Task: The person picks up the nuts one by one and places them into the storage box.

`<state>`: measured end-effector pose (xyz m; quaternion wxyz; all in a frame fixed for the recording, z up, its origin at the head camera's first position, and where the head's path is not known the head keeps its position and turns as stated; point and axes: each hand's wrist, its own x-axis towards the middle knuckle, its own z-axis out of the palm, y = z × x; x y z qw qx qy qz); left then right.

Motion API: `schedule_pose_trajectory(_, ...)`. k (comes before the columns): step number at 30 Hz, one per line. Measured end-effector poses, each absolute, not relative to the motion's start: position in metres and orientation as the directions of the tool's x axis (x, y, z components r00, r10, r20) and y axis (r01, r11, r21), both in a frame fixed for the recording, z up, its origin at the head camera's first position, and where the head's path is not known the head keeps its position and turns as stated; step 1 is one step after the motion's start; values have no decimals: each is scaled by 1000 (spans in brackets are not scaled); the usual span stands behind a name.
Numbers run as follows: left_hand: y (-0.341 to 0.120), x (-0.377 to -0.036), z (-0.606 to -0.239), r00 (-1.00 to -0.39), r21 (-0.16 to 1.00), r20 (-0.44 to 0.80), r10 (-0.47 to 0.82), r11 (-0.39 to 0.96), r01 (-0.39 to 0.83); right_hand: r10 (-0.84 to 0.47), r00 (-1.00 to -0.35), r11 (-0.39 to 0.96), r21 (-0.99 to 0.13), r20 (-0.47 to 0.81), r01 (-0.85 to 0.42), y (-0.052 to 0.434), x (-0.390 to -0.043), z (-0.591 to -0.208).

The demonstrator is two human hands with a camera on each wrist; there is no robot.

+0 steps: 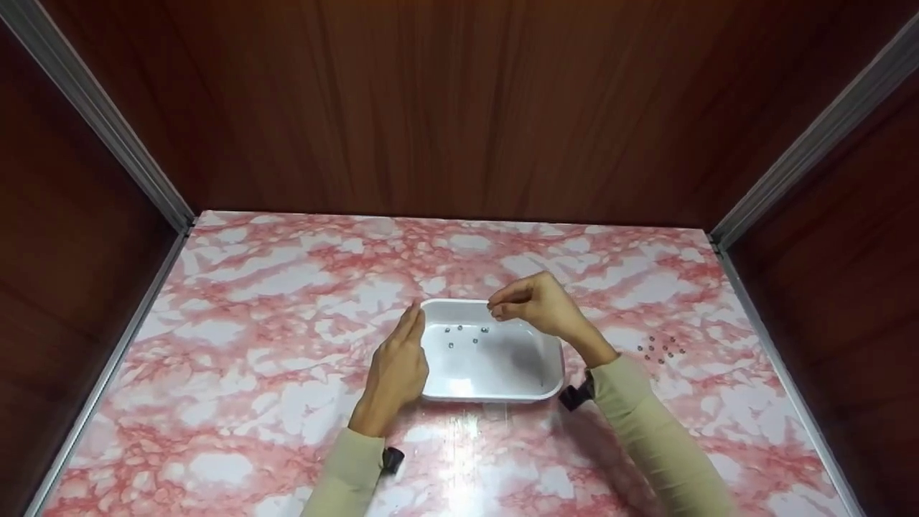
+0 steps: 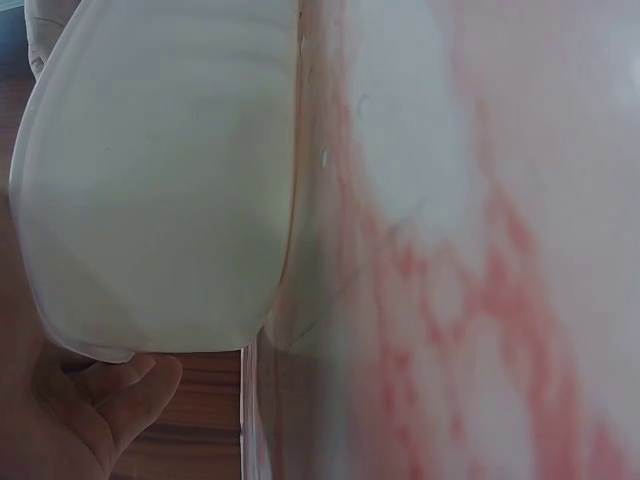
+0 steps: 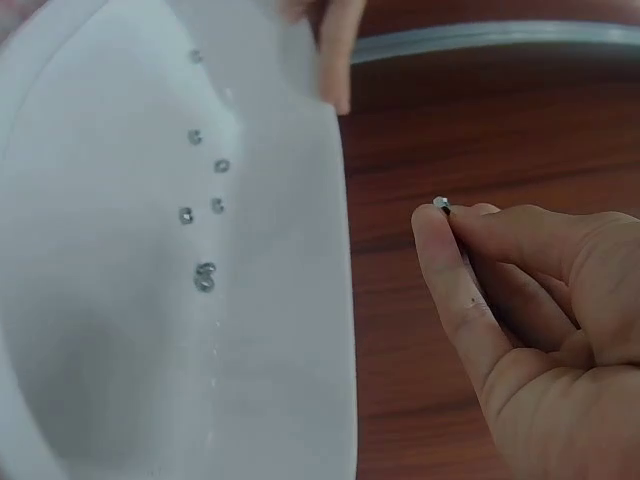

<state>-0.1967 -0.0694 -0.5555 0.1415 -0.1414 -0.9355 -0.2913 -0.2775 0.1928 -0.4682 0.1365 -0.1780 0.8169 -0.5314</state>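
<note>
A white plastic tray [image 1: 546,362] sits mid-table with several small metal nuts [image 1: 465,334] in it. My left hand [image 1: 399,362] rests flat against the tray's left wall, fingers straight; its fingers [image 2: 110,395] show beside the tray [image 2: 160,200] in the left wrist view. My right hand [image 1: 528,301] hovers over the tray's far rim and pinches one small metal nut [image 3: 441,204] between thumb and forefinger. The right wrist view shows the tray [image 3: 290,380] below with the nuts [image 3: 204,276] lying inside.
A small cluster of loose nuts [image 1: 659,349] lies on the pink marbled tabletop [image 1: 273,301] to the right of the tray. Dark wooden walls with metal corner strips [image 1: 108,122] close in the table at the back and sides.
</note>
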Motion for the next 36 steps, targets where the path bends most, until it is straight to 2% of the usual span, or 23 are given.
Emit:
schedule_pose_trajectory(16,-69,-199,-555,-924,508,337,182,791,341,-506,-863,494,-825,-17,-273,170,-283,-479)
schedule_pose_trajectory(24,-69,-199,-555,-922,500,341,183,795,343,-490,-872,546,-777,7,-313,168,-278,-479)
schedule_pose_trajectory(36,-70,-197,-555,-912,506,365,186,783,362,-477,-878,556,-759,44,-340,185,-269,-473)
